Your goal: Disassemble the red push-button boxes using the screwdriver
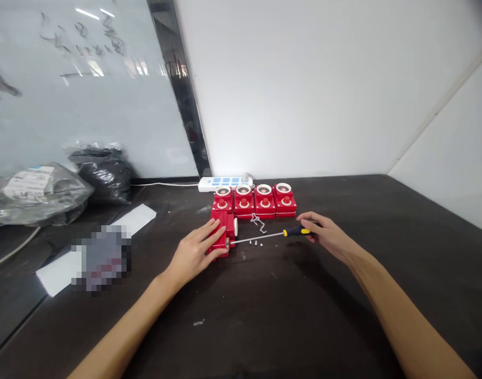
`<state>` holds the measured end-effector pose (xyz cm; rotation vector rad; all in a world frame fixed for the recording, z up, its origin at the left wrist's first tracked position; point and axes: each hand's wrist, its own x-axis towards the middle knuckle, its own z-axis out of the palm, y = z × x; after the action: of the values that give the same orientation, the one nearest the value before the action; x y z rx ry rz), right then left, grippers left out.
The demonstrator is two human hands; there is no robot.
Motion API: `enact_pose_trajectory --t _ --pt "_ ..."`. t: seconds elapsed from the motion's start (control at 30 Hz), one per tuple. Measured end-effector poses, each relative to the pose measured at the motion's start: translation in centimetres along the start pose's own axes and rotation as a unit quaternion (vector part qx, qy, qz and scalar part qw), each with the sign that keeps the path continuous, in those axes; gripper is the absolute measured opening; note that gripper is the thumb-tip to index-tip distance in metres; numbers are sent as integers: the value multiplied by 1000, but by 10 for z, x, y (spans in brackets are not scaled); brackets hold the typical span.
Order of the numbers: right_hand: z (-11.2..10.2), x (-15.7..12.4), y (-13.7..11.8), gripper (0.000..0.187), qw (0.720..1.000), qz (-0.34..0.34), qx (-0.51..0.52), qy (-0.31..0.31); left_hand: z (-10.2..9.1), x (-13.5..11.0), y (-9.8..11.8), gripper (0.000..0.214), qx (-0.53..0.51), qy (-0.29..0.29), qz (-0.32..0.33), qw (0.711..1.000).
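My left hand (198,248) grips a red alarm box (219,239) lying on its side on the dark table, fingers spread over its upper face and thumb along the near edge. The box's white round part points right. In my right hand (323,231) is a screwdriver (260,237) with a black and yellow handle, its long shaft pointing left. The screwdriver's tip meets the right side of the box near my left thumb; the exact contact is too small to make out. Several small screws (256,243) lie just below the shaft, and a crumpled white strip (258,222) lies above it.
Behind my hands several similar red alarm boxes (264,202) stand in a row, before a white power strip (225,183) at the wall. To the left are white paper (140,217), a blurred object (103,258), a clear plastic bag (39,192) and a black bag (102,171).
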<state>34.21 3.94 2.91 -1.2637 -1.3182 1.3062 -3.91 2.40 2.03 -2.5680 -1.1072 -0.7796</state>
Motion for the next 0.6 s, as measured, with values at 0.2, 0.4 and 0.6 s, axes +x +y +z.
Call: enact_pose_trajectory --t 0.2,0.4,0.6 --pt "-2 -1 -2 43 1000 11 3 -15 2 0 -1 50 7 5 0 1000" --pt "3 -4 -6 52 992 118 -26 -29 2 -1 -2 50 4 6 -1 1000" --pt "0 -5 -9 51 997 50 -25 -46 1 -1 -2 51 -3 3 -4 1000"
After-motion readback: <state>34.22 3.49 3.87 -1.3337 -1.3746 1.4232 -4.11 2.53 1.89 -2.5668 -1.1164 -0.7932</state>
